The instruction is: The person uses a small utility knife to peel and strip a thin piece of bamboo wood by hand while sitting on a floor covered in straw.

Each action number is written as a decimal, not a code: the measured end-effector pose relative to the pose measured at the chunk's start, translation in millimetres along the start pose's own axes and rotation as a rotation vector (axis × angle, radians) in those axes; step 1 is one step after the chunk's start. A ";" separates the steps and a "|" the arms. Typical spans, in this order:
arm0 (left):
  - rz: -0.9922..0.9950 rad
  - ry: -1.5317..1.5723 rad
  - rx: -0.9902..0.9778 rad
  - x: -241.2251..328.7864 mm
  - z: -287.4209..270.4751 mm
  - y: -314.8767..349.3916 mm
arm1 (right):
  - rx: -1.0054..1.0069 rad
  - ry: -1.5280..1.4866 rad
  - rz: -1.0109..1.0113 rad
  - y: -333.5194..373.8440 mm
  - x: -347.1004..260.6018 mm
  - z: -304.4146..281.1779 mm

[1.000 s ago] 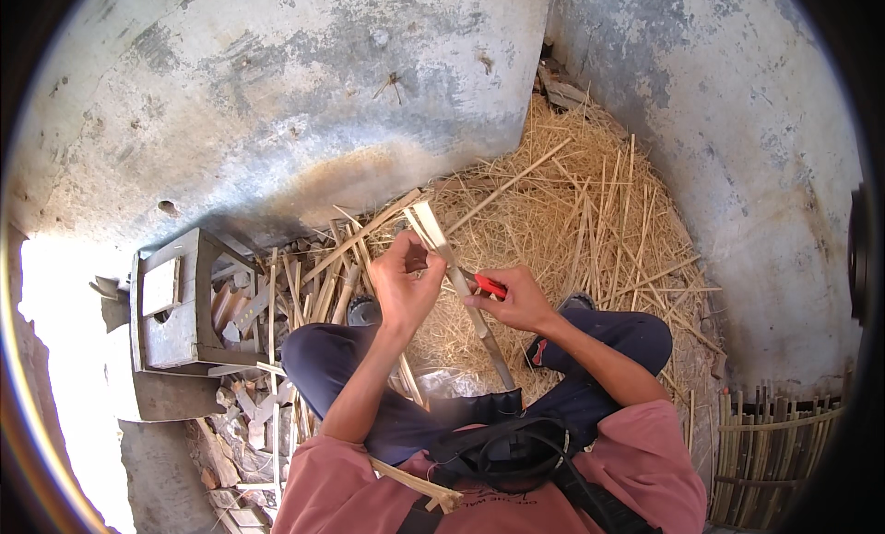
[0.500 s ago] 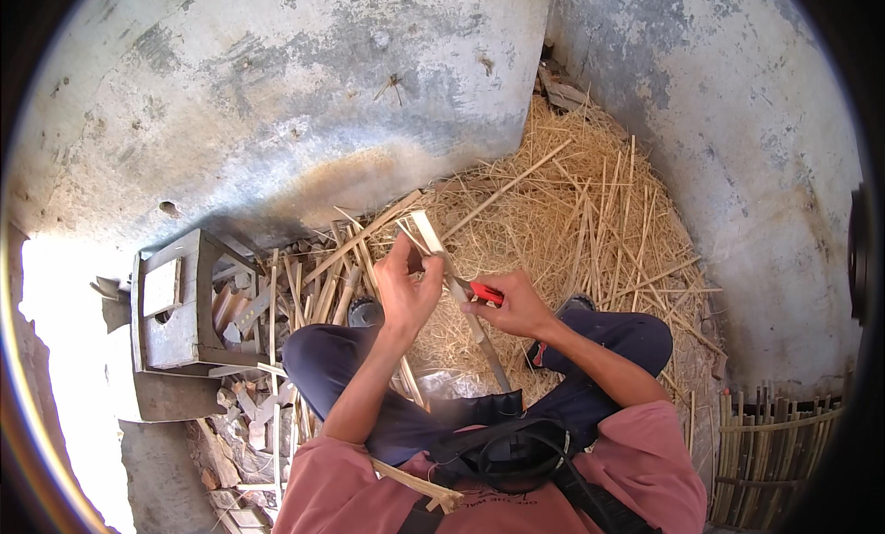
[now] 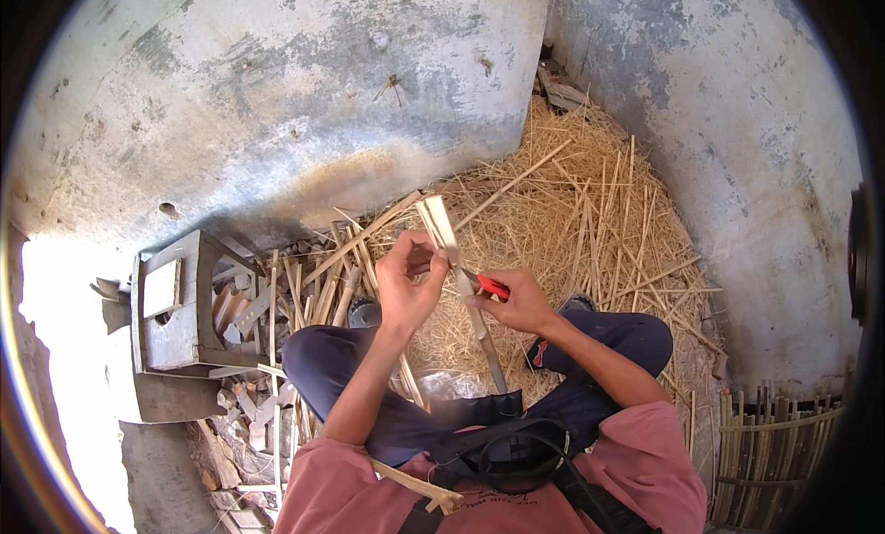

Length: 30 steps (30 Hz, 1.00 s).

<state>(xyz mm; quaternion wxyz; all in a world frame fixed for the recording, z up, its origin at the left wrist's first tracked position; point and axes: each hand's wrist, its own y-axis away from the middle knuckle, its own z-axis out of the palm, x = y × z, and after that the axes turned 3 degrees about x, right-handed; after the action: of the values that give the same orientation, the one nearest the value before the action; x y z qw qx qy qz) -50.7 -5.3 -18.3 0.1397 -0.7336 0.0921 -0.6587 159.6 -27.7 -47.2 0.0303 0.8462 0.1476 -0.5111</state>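
Observation:
My left hand [image 3: 407, 278] is closed, thumb and fingers pinching a split bamboo piece [image 3: 437, 222] near its upper part. The pale split face is turned up at the far end, and the greyish lower length slants down between my legs. My right hand [image 3: 518, 304] grips a red-handled knife [image 3: 495, 287], its fist just right of the bamboo. The blade lies against the bamboo below my left fingertips; most of it is hidden or too small to make out.
Straw-like shavings [image 3: 516, 211] and loose bamboo strips [image 3: 604, 221] cover the floor ahead. A wooden box [image 3: 171, 340] stands at the left beside scraps. At the lower right is an upright bamboo basket [image 3: 774, 451]. Worn walls [image 3: 350, 73] close in the far side and right.
The bamboo's far end has shifted up and slightly right, and its pale face shows wider. My left fingers have drawn in on it. The knife and right hand have moved slightly right.

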 end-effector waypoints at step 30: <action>-0.428 -0.092 -0.698 -8.0 7.1 11.2 | 0.393 -0.731 0.259 -17.0 9.5 -53.8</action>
<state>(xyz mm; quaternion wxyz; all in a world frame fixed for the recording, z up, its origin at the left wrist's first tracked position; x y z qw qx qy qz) -44.1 -12.7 -30.1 -0.2537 -0.7681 0.1490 -0.5687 205.0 1.5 -28.2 -0.0170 0.6107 -0.0805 -0.7876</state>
